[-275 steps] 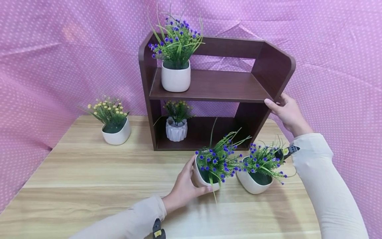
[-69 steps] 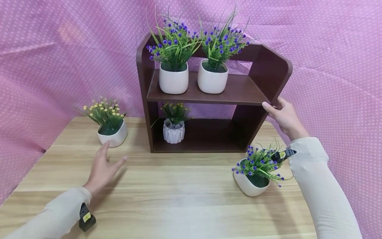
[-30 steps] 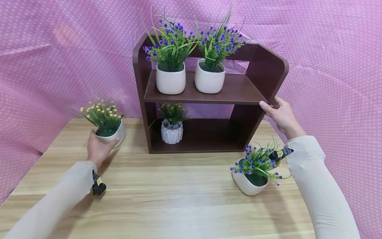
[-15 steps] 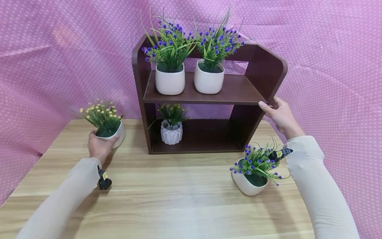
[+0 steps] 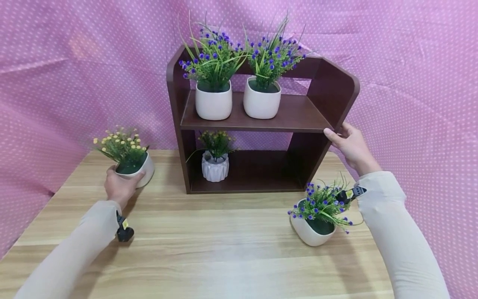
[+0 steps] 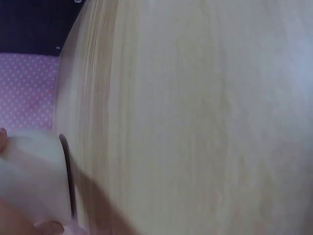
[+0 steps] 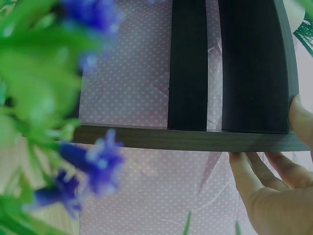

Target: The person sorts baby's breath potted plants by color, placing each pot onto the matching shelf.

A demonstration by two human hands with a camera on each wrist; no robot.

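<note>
Yellow-flowered pot [image 5: 130,162]: at left on the worktop [image 5: 209,241], near the shelf [image 5: 332,91]; whether its base touches down is hard to tell.
Left hand [image 5: 120,186]: grasping that pot's near side.
Right hand [image 5: 352,148]: gripping the shelf's right side, thumb in front.
Upper board [image 5: 298,114]: two purple-flowered pots [image 5: 214,99], side by side.
Lower board [image 5: 257,174]: ribbed pot [image 5: 215,168], at left.
Worktop, front right: another purple-flowered pot [image 5: 315,226].

Potted plant [image 5: 131,162] left of rack [image 5: 332,91]; two plants [image 5: 213,99] [image 5: 262,99] on upper shelf [image 5: 296,113], fourth [image 5: 215,168] below, fifth [image 5: 314,226] front-right.
</note>
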